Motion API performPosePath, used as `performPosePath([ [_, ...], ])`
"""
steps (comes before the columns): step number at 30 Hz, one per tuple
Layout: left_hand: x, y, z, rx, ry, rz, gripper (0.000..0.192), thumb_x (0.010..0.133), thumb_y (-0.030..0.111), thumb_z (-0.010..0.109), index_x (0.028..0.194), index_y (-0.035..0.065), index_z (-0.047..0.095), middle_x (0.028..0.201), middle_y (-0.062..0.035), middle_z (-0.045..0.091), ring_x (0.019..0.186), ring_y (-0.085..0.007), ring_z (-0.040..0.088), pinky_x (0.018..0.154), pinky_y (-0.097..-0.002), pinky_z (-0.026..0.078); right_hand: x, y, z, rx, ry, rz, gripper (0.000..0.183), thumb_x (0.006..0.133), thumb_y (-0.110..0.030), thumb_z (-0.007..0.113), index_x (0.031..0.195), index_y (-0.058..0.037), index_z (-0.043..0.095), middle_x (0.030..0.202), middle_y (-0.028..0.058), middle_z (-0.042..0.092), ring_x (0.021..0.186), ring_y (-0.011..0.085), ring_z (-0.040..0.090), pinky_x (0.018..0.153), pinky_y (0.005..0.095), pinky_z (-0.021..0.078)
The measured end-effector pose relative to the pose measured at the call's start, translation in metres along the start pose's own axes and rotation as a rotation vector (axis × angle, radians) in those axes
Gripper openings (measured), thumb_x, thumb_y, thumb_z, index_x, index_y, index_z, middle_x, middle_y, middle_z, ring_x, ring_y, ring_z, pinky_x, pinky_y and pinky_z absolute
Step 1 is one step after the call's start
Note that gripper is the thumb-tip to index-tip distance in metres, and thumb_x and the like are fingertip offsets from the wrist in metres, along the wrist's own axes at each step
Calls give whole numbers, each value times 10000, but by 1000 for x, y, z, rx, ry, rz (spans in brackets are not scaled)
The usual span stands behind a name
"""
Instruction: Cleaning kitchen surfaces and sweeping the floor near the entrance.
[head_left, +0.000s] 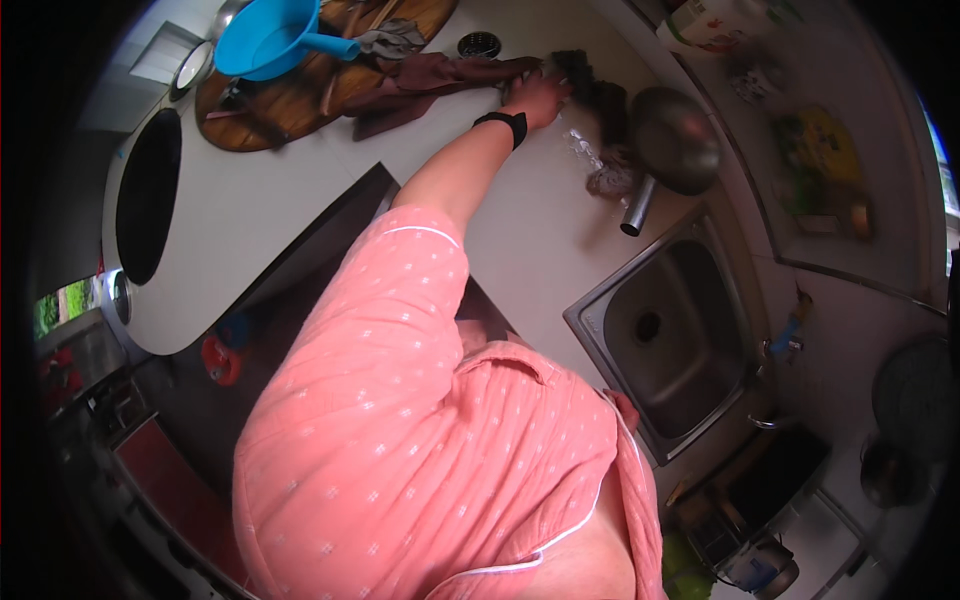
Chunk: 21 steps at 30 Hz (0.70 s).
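Observation:
My left hand (536, 97), with a black band at its wrist, reaches far over the counter. Its fingers lie at the end of a maroon cloth (427, 75), beside a dark, rough bundle (574, 67); whether they grip anything is unclear. My right hand (627, 409) shows only in small part at the near edge of the steel sink (675, 345), mostly behind the pink shirt. A wok (675, 141) with a metal handle rests on the counter beyond the sink. Near its handle lies a crumpled brownish wad (609, 182), by a wet, shiny patch.
A blue plastic dipper (266, 37) stands on a brown wooden board (255, 120) at the upper left. A black oval plate (148, 196) lies on the left counter. A round black strainer (478, 45) sits by the cloth. The tap (787, 345) is behind the sink.

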<state>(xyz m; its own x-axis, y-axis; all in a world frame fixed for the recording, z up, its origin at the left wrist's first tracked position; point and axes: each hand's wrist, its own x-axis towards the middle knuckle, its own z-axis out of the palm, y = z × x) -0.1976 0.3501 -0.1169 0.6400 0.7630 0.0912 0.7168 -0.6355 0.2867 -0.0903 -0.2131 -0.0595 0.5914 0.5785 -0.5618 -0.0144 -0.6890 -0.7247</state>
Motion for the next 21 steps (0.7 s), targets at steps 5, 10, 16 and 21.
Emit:
performPosePath([
  [5, 1, 5, -5, 25, -187, 68, 501, 826, 202, 507, 1316, 246, 412, 1417, -24, 306, 1194, -357, 374, 884, -634, 348, -13, -30, -1, -4, -53, -35, 140, 858, -62, 537, 933, 28, 614, 812, 50, 618, 783, 114, 543, 722, 258, 440],
  [10, -106, 13, -38, 0, -273, 216, 499, 815, 132, 503, 1296, 244, 435, 1447, -14, 250, 1237, -381, 322, 958, -680, 209, -7, -24, -4, 29, -7, -11, 133, 856, -59, 533, 912, 34, 609, 792, 45, 607, 762, 113, 533, 699, 263, 439],
  [16, -204, 16, -71, -14, -570, 224, 575, 816, 177, 562, 1348, 267, 366, 1477, 39, 187, 1311, -399, 219, 1002, -666, 167, -1, -3, -4, 231, -51, 61, 127, 868, -53, 509, 866, 38, 598, 708, 27, 554, 653, 89, 486, 589, 248, 411],
  [21, -164, 25, -65, 42, -581, 263, 563, 828, 185, 548, 1354, 234, 352, 1480, 26, 179, 1304, -395, 234, 983, -677, 199, 9, 26, -12, 316, -80, 59, 137, 878, -72, 512, 859, 31, 600, 677, 23, 555, 605, 83, 484, 553, 238, 407],
])
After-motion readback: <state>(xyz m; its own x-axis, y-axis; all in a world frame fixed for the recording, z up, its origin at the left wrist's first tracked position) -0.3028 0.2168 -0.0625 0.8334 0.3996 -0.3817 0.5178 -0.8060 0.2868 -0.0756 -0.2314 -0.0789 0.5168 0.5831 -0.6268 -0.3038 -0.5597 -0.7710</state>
